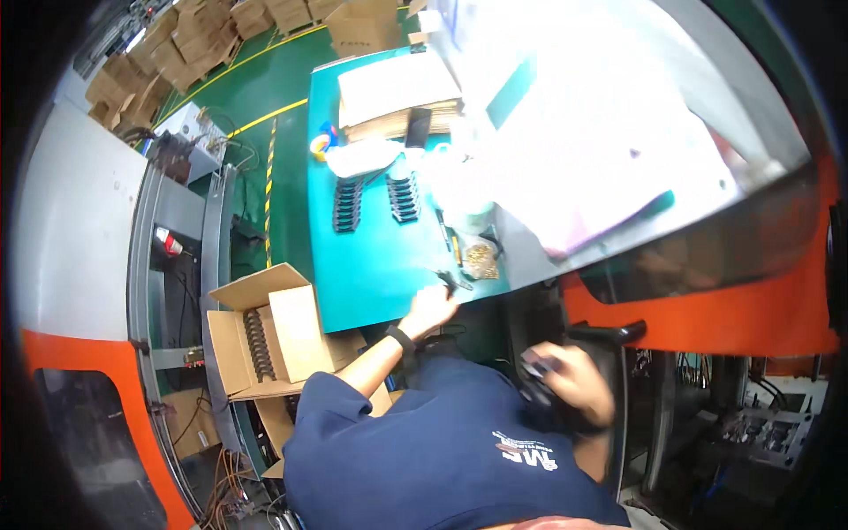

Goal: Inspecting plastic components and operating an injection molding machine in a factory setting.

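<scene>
At the near edge of the green-topped table (pixel 367 287), my left hand (pixel 430 311) is closed around a small dark tool (pixel 453 281) with thin prongs; its exact kind is unclear. My right hand (pixel 576 378) is smeared by motion, off the table at my right side. Its fingers are around a dark object (pixel 537 367) too blurred to name. Two rows of black ribbed plastic parts (pixel 347 205) lie farther back on the table. A clear bag of small brass-coloured pieces (pixel 480 260) sits near my left hand, beside pen-like tools (pixel 456 250).
Left of the table stands an open cardboard box (pixel 237 340) with black parts inside. Stacked brown sheets (pixel 397 93), a phone (pixel 418 128) and tape rolls (pixel 321 143) occupy the table's far end. An orange and grey machine (pixel 707 309) rises at right, with a black handle (pixel 609 332) jutting out.
</scene>
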Demonstrator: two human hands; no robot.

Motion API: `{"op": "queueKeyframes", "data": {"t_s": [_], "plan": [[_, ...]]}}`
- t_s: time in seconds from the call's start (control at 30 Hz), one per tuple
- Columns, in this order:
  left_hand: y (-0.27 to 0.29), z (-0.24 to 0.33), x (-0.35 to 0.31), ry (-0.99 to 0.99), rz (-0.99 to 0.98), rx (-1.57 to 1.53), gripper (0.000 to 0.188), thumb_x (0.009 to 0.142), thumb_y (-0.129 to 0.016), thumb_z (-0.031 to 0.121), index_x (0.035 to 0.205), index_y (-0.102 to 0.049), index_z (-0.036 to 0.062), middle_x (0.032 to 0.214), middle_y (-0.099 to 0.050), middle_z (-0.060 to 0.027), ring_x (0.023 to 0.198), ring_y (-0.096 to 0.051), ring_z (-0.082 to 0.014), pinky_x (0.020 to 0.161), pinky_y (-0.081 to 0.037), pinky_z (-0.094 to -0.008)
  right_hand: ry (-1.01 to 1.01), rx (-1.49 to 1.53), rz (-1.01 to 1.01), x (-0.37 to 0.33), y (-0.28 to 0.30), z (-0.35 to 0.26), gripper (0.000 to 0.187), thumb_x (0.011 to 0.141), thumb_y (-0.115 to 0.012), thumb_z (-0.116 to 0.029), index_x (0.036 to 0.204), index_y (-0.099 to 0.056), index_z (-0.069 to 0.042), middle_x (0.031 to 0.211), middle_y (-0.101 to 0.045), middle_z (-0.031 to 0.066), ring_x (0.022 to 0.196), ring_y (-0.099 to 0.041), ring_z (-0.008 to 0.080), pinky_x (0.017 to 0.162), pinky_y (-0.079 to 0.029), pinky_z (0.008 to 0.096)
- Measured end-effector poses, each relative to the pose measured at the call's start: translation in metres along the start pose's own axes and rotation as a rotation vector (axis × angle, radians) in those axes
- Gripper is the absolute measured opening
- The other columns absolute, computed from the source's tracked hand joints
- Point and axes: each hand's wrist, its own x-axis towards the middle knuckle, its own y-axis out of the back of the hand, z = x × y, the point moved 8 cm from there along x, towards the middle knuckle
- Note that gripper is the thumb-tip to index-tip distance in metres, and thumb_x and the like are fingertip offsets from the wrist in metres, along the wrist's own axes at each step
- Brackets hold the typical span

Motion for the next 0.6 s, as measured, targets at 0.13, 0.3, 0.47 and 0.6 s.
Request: {"op": "queueKeyframes", "data": {"t_s": [0.13,0.3,0.47,0.6], "plan": [[0.015,-0.171,0.033,0.239,0.194,0.389,0.026,0.079,-0.060,0.029,0.077,-0.066,0.0038,0.081,-0.068,-0.0182,0.076,-0.067,-0.0321,0.070,-0.052,-0.0467,-0.270,-0.085,0.075,0.188,-0.106,0.149,0.030,0.080,-0.058,-0.022,0.093,-0.066,0.003,0.076,-0.066,0.0178,0.071,-0.065,0.0275,0.066,-0.050,0.0396],[0.045,-0.261,0.037,0.329,0.308,0.635,0.022,0.078,-0.066,0.026,0.086,-0.064,0.0059,0.091,-0.066,-0.0128,0.089,-0.064,-0.0281,0.082,-0.049,-0.0430,-0.613,-0.148,0.128,0.310,-0.197,0.280,0.042,0.077,-0.060,-0.029,0.095,-0.065,0.008,0.093,-0.066,0.0291,0.093,-0.065,0.0411,0.083,-0.051,0.0459],[0.084,-0.203,0.024,0.190,0.517,0.722,0.037,0.079,-0.067,0.025,0.105,-0.060,-0.0006,0.108,-0.059,-0.0210,0.101,-0.056,-0.0329,0.093,-0.044,-0.0417,-0.763,-0.104,0.158,0.342,-0.214,0.297,0.046,0.081,-0.064,-0.034,0.111,-0.061,-0.001,0.109,-0.064,0.0249,0.105,-0.060,0.0402,0.088,-0.048,0.0477],[0.067,-0.130,0.055,-0.043,0.410,-0.047,0.028,0.082,-0.062,0.018,0.103,-0.063,-0.0006,0.096,-0.064,-0.0209,0.089,-0.062,-0.0346,0.083,-0.050,-0.0416,-0.588,-0.308,0.243,0.319,-0.187,0.256,0.049,0.081,-0.064,-0.035,0.116,-0.054,-0.002,0.109,-0.064,0.0244,0.105,-0.059,0.0423,0.088,-0.047,0.0504]]}}
